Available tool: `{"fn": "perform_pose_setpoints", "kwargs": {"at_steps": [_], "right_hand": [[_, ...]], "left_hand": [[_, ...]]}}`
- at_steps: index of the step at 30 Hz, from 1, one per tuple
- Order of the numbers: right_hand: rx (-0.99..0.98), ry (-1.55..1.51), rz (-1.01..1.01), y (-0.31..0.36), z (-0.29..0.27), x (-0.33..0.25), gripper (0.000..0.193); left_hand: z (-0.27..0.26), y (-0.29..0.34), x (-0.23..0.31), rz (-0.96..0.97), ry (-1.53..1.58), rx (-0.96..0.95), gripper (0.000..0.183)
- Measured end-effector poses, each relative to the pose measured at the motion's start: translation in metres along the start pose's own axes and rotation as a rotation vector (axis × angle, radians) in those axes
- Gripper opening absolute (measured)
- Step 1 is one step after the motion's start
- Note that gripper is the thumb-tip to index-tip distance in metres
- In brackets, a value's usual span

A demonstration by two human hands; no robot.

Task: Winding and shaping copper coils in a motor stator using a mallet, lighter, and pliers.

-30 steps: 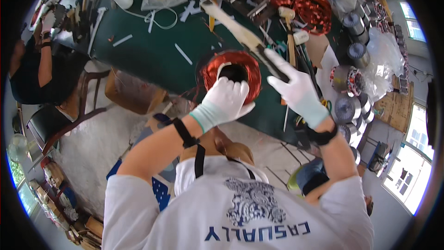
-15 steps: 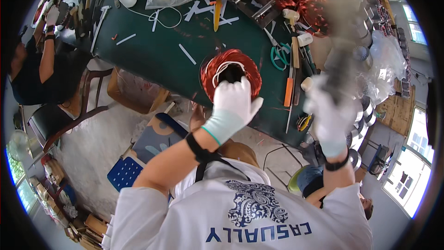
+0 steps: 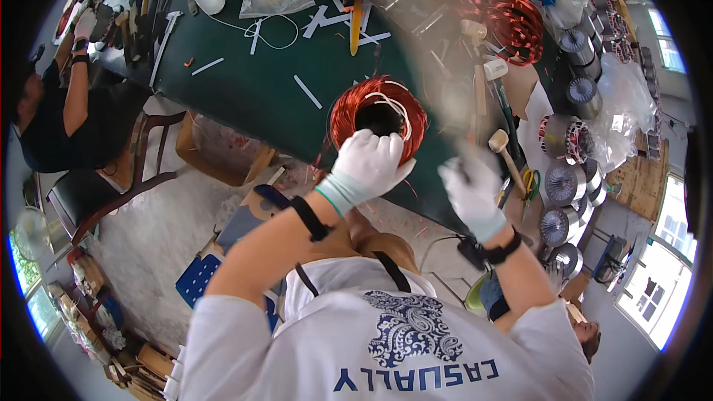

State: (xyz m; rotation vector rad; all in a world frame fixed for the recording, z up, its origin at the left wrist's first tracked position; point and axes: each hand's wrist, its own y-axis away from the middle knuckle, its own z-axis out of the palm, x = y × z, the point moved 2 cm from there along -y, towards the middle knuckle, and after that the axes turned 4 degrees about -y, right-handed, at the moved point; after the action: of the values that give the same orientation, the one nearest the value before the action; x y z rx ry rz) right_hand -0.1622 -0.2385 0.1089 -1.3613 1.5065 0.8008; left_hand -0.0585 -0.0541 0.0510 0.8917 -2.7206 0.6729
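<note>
Left hand: the grip is clamped on the near rim of the coil, fingers hooked into its opening. Hold it firm, so that the coil stays steady at the front edge of the worktop. Right hand: the grip appears closed round a tool (motion blur hides its shape). Guide each stroke clear of the left knuckles; use even force, as hard contact could scar the wire. Mind the white cord at the coil's right. Farther right lie a mallet and scissors.
</note>
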Motion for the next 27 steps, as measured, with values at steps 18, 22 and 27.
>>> {"fn": "perform_pose_setpoints", "kwargs": {"at_steps": [18,22,27], "right_hand": [[0.237,-0.215,0.406,-0.025,-0.018,-0.059,0.059],[0.046,0.002,0.285,0.000,-0.004,0.002,0.055],[0.294,-0.258,0.803,0.016,-0.007,0.030,0.061]], "left_hand": [[-0.003,-0.008,0.000,-0.014,-0.002,-0.185,0.056],[-0.003,-0.022,0.005,-0.001,-0.001,-0.153,0.050],[-0.004,-0.027,0.003,0.005,0.037,-0.286,0.048]]}}
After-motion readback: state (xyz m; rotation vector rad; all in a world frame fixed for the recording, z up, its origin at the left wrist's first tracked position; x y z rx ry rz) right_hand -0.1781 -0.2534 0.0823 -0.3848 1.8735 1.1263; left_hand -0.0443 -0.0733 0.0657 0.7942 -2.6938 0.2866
